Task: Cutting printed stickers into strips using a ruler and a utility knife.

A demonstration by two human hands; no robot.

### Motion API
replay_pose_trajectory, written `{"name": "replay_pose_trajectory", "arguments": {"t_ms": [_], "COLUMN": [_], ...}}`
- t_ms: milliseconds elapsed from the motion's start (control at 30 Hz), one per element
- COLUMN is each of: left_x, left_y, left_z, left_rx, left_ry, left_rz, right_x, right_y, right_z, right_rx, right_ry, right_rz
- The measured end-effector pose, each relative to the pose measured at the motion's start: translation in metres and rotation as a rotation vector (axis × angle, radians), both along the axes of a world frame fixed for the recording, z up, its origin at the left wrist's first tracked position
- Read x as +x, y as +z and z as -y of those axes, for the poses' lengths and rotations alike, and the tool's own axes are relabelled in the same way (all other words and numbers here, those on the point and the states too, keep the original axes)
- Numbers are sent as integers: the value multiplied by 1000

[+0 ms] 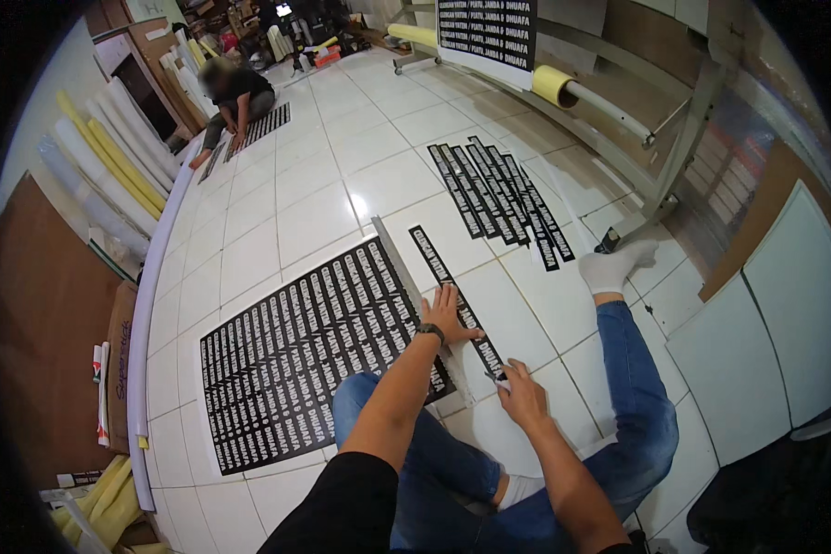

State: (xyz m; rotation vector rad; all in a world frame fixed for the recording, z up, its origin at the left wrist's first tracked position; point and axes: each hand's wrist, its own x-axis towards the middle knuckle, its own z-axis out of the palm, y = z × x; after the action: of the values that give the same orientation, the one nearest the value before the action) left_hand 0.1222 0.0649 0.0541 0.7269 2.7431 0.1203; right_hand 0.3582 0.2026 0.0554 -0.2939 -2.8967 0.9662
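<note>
A black printed strip with white lettering [428,251] lies on the tiled floor in front of me. My left hand [450,317] presses flat across it, fingers spread, with a watch on the wrist. Near the strip's closer end, my right hand [525,396] grips a small cutting knife [493,377], mostly hidden by the fingers. Left of the strip lies a large black-and-white printed sheet [298,360] with repeated rows of lettering. A long metal ruler [396,260] runs along its right edge and passes under my left hand or wrist.
Several cut strips [488,190] overlap in a pile ahead to the right. Beyond stands a wheeled metal roll rack [692,131] with a printed banner [486,34]. Another person [239,97] bends over a printed sheet at the far left. Long rolls [111,156] lean on the left wall.
</note>
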Motion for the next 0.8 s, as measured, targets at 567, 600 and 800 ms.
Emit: {"name": "replay_pose_trajectory", "arguments": {"t_ms": [567,600,800], "left_x": [60,69,90], "left_y": [0,2,-3], "left_z": [-12,-15,-6], "left_rx": [1369,1418,1673], "left_ry": [619,657,669], "left_rz": [691,675,1201], "right_x": [-11,-10,-30], "right_y": [-11,-12,-24], "right_z": [-1,-5,-18], "right_rx": [-152,-206,-950], "right_ry": [-197,-227,-438], "right_rz": [24,21,-128]}}
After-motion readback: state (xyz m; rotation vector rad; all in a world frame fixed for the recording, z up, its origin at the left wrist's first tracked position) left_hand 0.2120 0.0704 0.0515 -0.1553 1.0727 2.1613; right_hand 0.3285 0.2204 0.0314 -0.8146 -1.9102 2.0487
